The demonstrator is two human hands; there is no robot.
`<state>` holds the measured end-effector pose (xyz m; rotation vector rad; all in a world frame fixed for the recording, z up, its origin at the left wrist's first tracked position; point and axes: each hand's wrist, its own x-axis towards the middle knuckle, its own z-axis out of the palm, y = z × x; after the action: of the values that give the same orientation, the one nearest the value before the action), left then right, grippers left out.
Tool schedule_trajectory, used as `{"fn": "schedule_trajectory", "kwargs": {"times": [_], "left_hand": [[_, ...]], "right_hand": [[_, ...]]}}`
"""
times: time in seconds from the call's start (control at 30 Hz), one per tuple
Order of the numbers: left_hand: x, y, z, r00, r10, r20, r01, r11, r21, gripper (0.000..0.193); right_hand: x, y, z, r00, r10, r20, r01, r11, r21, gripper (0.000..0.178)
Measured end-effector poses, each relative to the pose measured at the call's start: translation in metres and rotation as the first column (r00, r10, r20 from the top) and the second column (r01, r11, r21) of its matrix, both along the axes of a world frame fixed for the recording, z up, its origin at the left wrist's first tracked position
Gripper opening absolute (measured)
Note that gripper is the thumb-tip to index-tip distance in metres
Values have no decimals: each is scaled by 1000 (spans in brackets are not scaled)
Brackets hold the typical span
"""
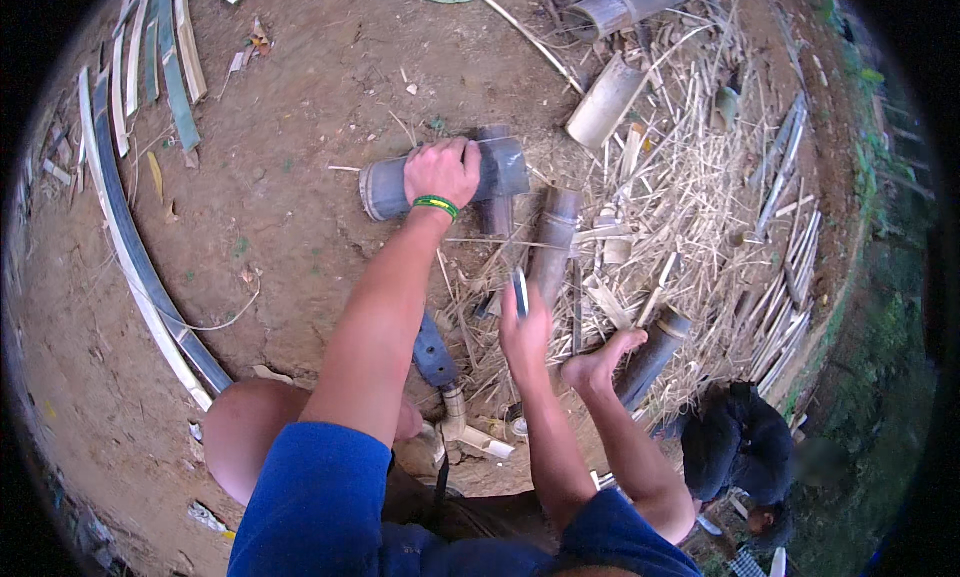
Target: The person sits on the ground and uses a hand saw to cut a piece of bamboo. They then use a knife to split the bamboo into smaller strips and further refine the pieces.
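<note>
My left hand, with a green and yellow band at the wrist, is closed over the top of a short grey bamboo section. That section lies crosswise over a darker bamboo piece. Lower and to the right, my right hand is closed around a narrow tool with a bright, blade-like edge; its full shape is hidden. Just beyond this hand lies another bamboo section. Between my forearms rests a dark flat blade with holes, joined to a pale handle.
Bamboo shavings cover the ground to the right, with a split half among them. Long split strips lie at left. Thick poles lie at the far right. My bare foot is beside a bamboo tube. Another person crouches at lower right.
</note>
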<state>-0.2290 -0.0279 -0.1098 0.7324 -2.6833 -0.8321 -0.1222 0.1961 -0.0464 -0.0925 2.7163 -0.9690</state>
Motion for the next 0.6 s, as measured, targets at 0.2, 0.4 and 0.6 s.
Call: {"fn": "schedule_trajectory", "kwargs": {"times": [0.2,0.4,0.6], "left_hand": [[-4,12,-2,995,-53,-80,52,999,-10,32],[1,7,-5,1000,-27,-2,27,1000,-1,32],[-8,17,2,998,-58,-36,59,997,45,34]], "right_hand": [[-46,-36,-2,999,-7,45,5,999,32,36],[13,7,1,1000,16,-8,-16,998,-67,28],[-85,-60,2,1000,-1,-2,1,998,66,35]]}}
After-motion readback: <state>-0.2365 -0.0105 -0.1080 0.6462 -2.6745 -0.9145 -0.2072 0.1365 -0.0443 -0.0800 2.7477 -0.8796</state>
